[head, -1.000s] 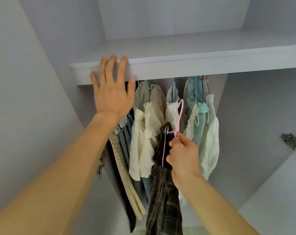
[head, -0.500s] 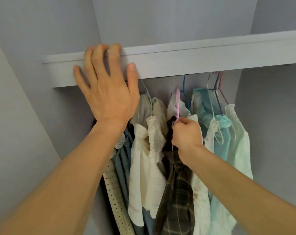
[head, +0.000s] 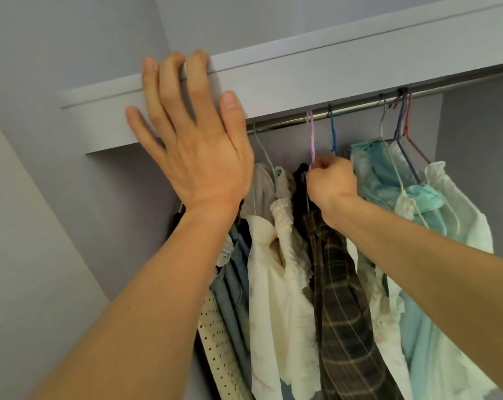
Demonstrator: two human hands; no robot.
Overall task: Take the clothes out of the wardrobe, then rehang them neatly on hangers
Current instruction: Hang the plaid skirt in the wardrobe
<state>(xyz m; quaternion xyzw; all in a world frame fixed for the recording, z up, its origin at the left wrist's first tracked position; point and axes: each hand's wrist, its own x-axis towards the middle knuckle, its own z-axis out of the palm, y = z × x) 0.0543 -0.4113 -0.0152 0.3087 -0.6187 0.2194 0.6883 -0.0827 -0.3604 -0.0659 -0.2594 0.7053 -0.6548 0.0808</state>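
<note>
Our right grip [head: 332, 180] pinches the thin pink wire hanger [head: 311, 140], its hook at twelve o'clock; our left grip [head: 198, 145] lies flat on the grey shelf edge [head: 331, 73].

We see a pale grey shelf [head: 331, 62] crossing the upper scene from left to right, its front edge thick and flat. Just beneath it runs a thin, shiny metal rail [head: 360, 106]. A grey side panel [head: 28, 226] fills the left, a back panel [head: 287, 18] rises beyond the shelf, and another grey wall [head: 481, 125] stands at the right.
</note>
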